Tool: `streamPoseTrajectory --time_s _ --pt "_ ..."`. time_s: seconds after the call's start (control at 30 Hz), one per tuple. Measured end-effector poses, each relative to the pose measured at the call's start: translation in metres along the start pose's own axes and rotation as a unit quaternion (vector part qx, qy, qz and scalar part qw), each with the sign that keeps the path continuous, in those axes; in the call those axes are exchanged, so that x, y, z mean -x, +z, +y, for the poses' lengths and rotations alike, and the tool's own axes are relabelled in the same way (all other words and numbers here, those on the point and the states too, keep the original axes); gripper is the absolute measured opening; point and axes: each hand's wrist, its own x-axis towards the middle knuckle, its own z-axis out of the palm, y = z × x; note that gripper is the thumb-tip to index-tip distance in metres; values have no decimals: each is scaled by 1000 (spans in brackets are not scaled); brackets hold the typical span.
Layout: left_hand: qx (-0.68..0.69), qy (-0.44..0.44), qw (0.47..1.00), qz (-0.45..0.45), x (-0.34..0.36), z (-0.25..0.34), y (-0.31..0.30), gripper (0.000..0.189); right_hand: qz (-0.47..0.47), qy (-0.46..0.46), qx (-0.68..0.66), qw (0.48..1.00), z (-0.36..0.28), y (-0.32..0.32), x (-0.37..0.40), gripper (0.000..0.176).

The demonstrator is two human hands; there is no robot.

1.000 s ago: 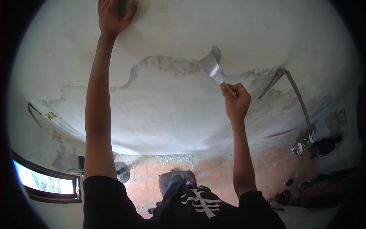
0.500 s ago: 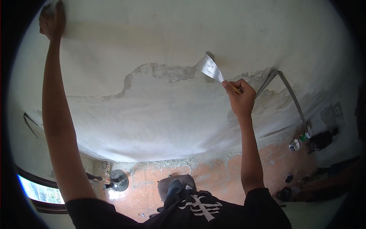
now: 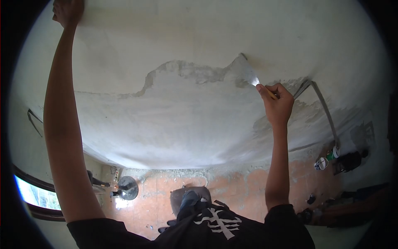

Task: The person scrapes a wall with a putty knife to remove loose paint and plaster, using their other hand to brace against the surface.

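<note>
Head view: my right hand (image 3: 278,101) is clenched round the handle of the scraper (image 3: 247,72), blade angled up-left, apparently flat to the wall (image 3: 166,124) beside the ragged plaster edge (image 3: 203,74). Risk: blade pitched too steep, a corner digs in and gouges or pops off a chunk. Bent strip (image 3: 322,99) looks just beside my knuckles, so an overshoot could snag it. Left hand (image 3: 68,13) is high up at the wall, cut by the frame top, can't tell if it holds anything; if I'm leaning on it, a slip costs balance. Down below, seat (image 3: 178,199) and littered floor (image 3: 236,191); can't tell my footing, loose bits could skid underfoot. Buckets (image 3: 321,163) far right, well apart
</note>
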Motion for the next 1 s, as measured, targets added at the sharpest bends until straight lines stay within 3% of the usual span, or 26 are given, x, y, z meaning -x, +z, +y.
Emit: streamPoseTrajectory --time_s 0.1,0.17,0.3,0.5,0.6,0.67,0.73,0.8,0.87,1.0 --pt "-26 38 998 45 -1 -3 5 78 -34 -28 5 999 9 -3 3 29" --pt "-42 28 998 37 -2 -3 6 80 -15 6 -45 999 17 1 -8 28" --pt "-30 25 999 26 1 -2 3 77 -22 -39 -13 999 -1 2 5 28" --pt "-24 9 999 22 1 2 2 66 24 19 -7 1000 -2 7 4 28" --pt "-19 -2 1000 22 3 3 3 63 14 -7 -46 999 6 9 14 28" --pt "25 -18 992 121 3 -2 16 51 13 -13 -44 999 18 10 18 28" --pt "14 -23 994 104 -4 -1 11 55 46 36 -80 995 28 15 17 27" --pt "-1 -36 997 61 1 -6 13 60 39 15 -59 997 13 19 16 27" --pt "-11 -21 994 107 -1 -8 18 58 21 11 -60 998 -5 12 16 27" --pt "1 -17 994 104 -6 -10 17 57 14 11 -79 997 12 0 1 29"
